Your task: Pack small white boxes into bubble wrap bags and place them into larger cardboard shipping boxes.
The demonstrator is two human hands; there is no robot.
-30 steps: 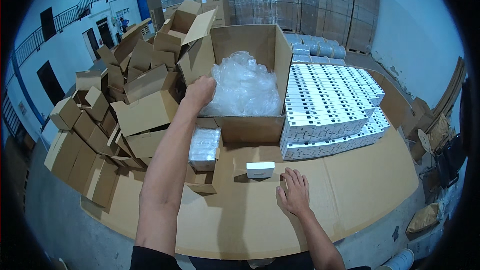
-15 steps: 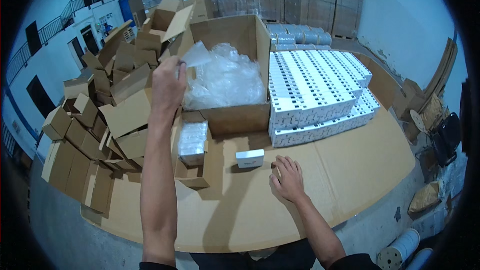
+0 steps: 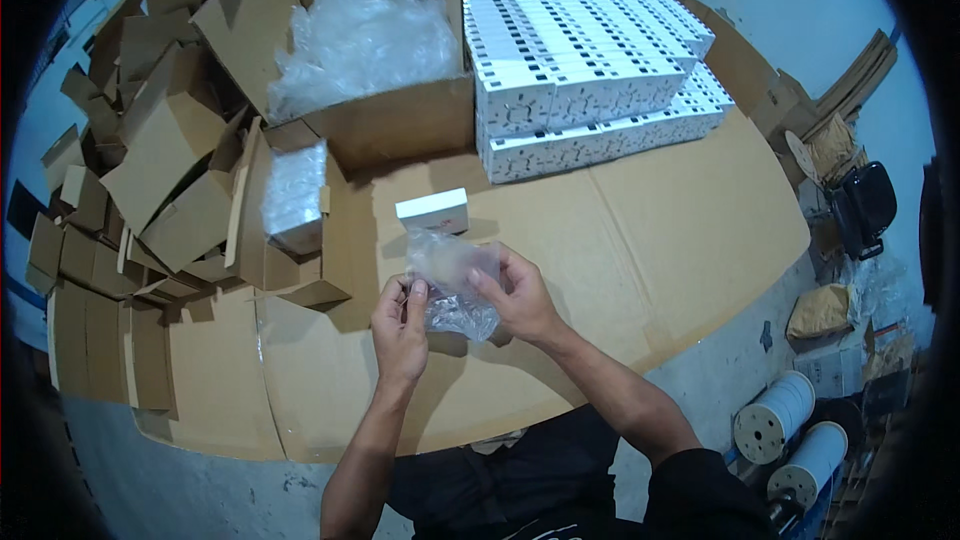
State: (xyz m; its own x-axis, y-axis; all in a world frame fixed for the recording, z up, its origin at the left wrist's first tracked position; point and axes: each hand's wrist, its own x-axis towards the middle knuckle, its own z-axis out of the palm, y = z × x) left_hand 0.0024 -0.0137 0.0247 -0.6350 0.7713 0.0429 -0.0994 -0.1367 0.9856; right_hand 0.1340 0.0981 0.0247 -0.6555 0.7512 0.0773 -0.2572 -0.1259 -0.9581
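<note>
A clear plastic bag (image 3: 455, 285) is stretched between my hands above the cardboard-covered table. My left hand (image 3: 402, 330) pinches its left side between thumb and fingers. On its right side my right hand (image 3: 524, 298) grips it, thumb on top. Just beyond the bag a small white box (image 3: 432, 210) stands on the table, its lower part partly hidden by the plastic. To the left, an open carton (image 3: 338, 230) holds several plastic-wrapped boxes (image 3: 295, 190) packed in its far part.
A large carton (image 3: 400, 125) full of loose clear bags (image 3: 365, 30) stands behind. Stacked white boxes (image 3: 600, 90) fill the back right of the table (image 3: 700, 210). Empty cartons (image 3: 170, 160) are heaped at left. Cable spools (image 3: 775, 418) and a black chair (image 3: 865, 200) stand on the floor at right.
My left hand has come down from the large carton to the table front with the clear bag. My right hand has left the tabletop and taken hold of the bag. The view has tilted downward.
</note>
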